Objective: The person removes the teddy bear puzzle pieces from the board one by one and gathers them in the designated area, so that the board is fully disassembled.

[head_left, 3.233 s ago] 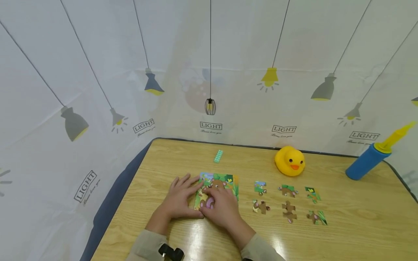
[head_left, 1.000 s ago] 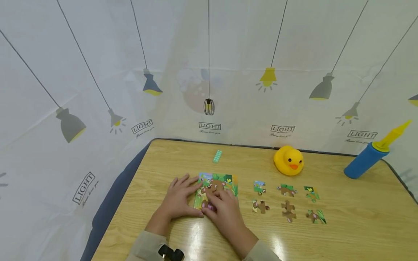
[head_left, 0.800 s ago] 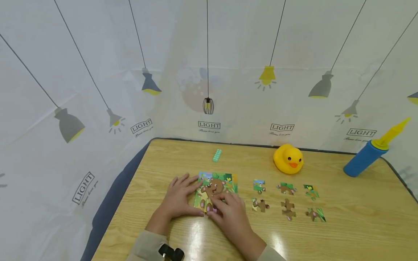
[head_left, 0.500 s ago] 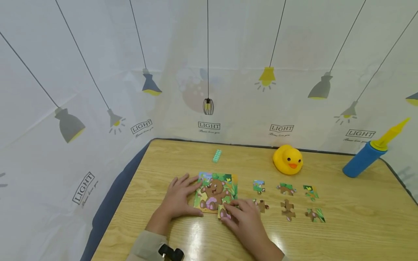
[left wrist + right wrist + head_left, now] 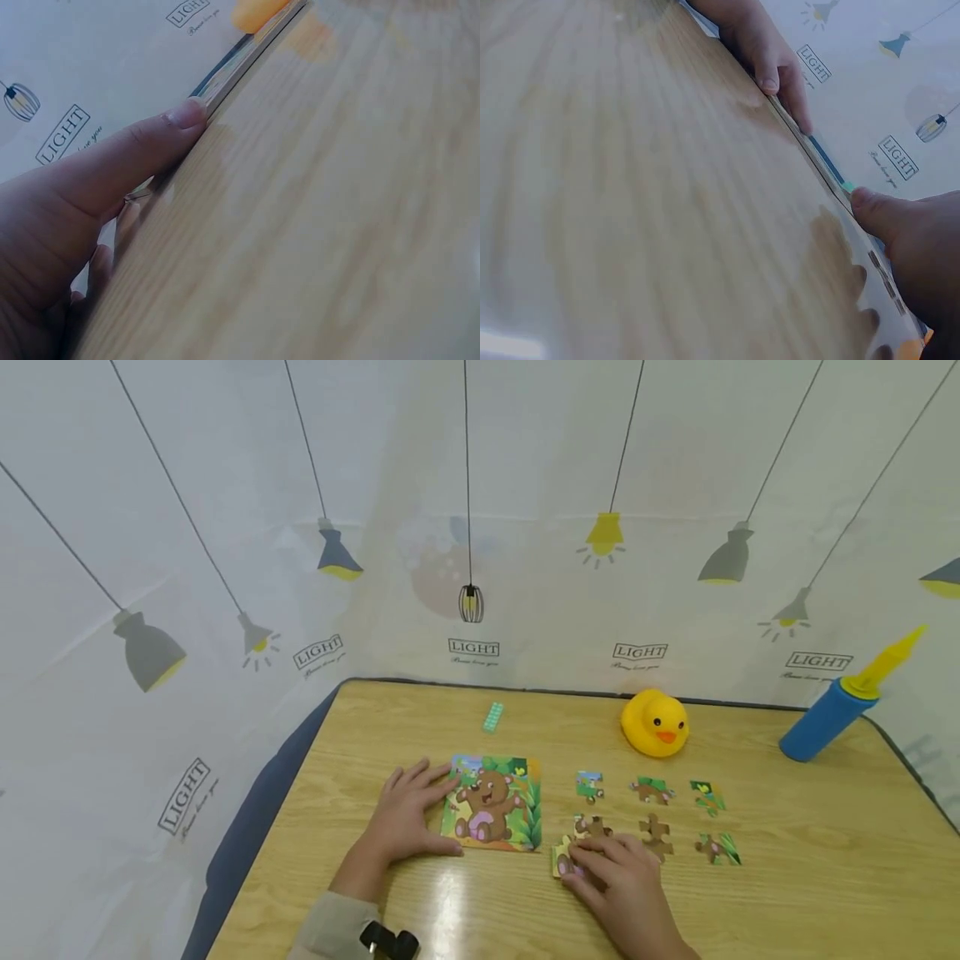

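A square bear picture board [image 5: 491,802] lies flat on the table. My left hand [image 5: 401,818] rests at its left side, fingers spread and thumb along the front edge; in the left wrist view the thumb [image 5: 142,154] meets the board's thin edge [image 5: 251,66]. My right hand [image 5: 622,889] pinches a jigsaw piece [image 5: 562,858] with yellow and pink on it, close to the table right of the board, its right part hidden under the fingers. Just behind lies another jigsaw piece [image 5: 591,824] with brown fur. The right wrist view shows the right thumb [image 5: 885,214] low over the table.
Several loose jigsaw pieces lie in two rows at right, among them a blue-green piece [image 5: 589,783] and a brown piece [image 5: 655,828]. Behind stand a yellow rubber duck [image 5: 654,724] and a blue pump [image 5: 825,722] with yellow nozzle. A small mint-green studded strip [image 5: 492,717] lies behind the board.
My right hand has drawn the yellow-and-pink jigsaw piece off the bear board's front right and moved it right, toward the loose pieces, uncovering the picture. The left hand has stayed put.
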